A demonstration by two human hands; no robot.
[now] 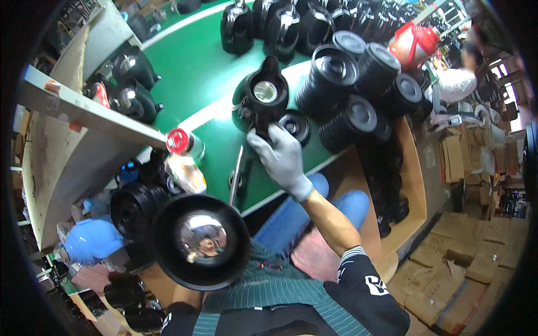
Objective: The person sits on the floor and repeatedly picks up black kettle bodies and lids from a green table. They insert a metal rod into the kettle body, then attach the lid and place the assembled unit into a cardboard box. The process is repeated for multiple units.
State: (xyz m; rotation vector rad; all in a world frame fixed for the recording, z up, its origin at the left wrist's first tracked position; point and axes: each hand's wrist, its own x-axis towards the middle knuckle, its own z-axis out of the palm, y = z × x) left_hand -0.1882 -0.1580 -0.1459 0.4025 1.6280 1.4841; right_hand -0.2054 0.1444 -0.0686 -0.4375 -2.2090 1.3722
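My right hand [282,159], in a grey glove, has its thumb and fingers closed on the near side of a black jug [244,106], at the handle. The jug stands on the green table with its spout pointing away and its round mouth uncovered, showing a silvery lining. Right beside that hand lies a black round lid [296,127]. Low in front of me, at the left, a wide black round shell [162,241] faces up with a mirror-like dome inside. My left forearm runs in beneath this shell, which hides the left hand and its fingers.
Stacks of black ringed lids [364,112] crowd the table's right side. Several black jugs [237,28] line the far side. Near the left edge stand a red-lidded jar [178,140] and a slim metal rod [238,171]. A co-worker [457,81] is at the far right.
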